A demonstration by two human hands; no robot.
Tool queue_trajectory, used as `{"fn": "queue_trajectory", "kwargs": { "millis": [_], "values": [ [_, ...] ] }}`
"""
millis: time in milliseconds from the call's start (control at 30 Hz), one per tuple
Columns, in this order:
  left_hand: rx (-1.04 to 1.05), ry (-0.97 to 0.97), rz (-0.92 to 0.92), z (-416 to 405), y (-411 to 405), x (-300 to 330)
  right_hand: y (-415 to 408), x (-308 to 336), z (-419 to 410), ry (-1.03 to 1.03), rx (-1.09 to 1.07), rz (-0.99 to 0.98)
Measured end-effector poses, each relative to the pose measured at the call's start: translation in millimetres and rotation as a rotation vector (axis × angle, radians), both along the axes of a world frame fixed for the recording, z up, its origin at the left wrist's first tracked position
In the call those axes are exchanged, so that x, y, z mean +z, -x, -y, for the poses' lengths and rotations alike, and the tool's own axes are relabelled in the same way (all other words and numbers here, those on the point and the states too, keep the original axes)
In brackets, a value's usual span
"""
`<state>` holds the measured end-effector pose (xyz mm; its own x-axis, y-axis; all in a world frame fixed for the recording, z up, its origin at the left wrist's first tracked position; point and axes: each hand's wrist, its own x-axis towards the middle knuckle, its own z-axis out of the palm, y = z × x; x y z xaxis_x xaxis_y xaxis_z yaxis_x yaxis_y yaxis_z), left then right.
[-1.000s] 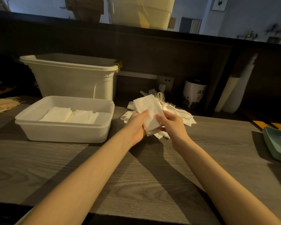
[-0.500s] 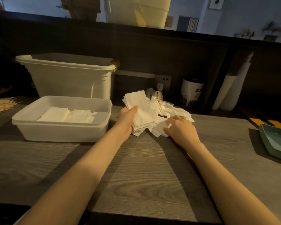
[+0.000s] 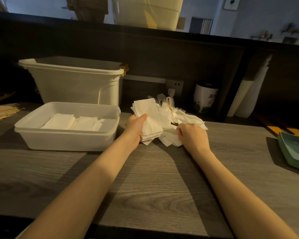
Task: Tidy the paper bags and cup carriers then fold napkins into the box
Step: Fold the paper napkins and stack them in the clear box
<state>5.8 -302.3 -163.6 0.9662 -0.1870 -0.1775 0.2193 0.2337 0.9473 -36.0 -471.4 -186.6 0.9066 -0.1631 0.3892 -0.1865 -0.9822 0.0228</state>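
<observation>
Napkin stack point(image 3: 149, 118): a thin sheaf of white, soft paper rectangles, held just right of the box; its long axis runs from the lower end near the wrist up and slightly left, away from the person, with the layered edges fanned at the bottom.
Left hand point(image 3: 135, 125): grasps the stack — thumb curled over the front face, fingers hidden behind it.
Right hand point(image 3: 192, 135): fingers curled down, pinching a crumpled white napkin point(image 3: 171, 138) that lies on the table just right of the stack.
Loose napkins point(image 3: 186, 116): a rumpled, limp heap behind both hands, near the back wall.
Box point(image 3: 66, 140): shallow, translucent white plastic, rounded corners, on the table left of the hands; folded napkins point(image 3: 72, 121) lie flat inside in a row.
Table point(image 3: 154, 183): grey wood-grain surface, matte.
Bin point(image 3: 76, 83): taller white plastic tub directly behind the box.
Tray point(image 3: 295, 152): green, glossy, at the right edge — partly cut off.
</observation>
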Motion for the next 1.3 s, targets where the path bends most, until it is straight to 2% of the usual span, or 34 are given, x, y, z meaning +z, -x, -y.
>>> {"fn": "queue_trajectory", "kwargs": {
  "millis": [133, 233, 400, 533, 700, 867, 933, 1100, 1200, 1300],
  "values": [
    [0.019, -0.023, -0.002, -2, -3, -2, 6, 7, 1, -0.151, -0.011, 0.183],
    [0.024, -0.039, 0.005, -2, -5, -2, 8, 7, 3, -0.216, -0.056, 0.132],
    [0.021, -0.042, 0.001, -1, -4, -5, 14, 6, 4, -0.176, -0.087, 0.005],
    [0.025, -0.047, -0.01, -1, -4, -3, 14, 6, -4, -0.058, -0.033, 0.022],
    [0.03, -0.057, -0.015, -2, -3, -2, 9, 6, -4, -0.062, 0.043, -0.019],
    [0.046, -0.06, -0.006, -3, -5, -1, 11, 8, 8, -0.11, -0.002, 0.096],
    [0.057, -0.063, -0.005, -3, -5, -1, 13, 9, 11, -0.249, 0.022, 0.212],
    [0.082, -0.124, 0.043, -3, -3, -1, 16, 24, 6, -0.761, 0.184, 0.456],
    [0.088, -0.155, 0.076, -2, -4, 1, 22, 36, 0, -1.068, 0.333, 0.519],
    [0.06, -0.217, 0.103, -5, 0, 1, 28, 46, -7, -1.315, 0.419, 0.48]
  ]
}}
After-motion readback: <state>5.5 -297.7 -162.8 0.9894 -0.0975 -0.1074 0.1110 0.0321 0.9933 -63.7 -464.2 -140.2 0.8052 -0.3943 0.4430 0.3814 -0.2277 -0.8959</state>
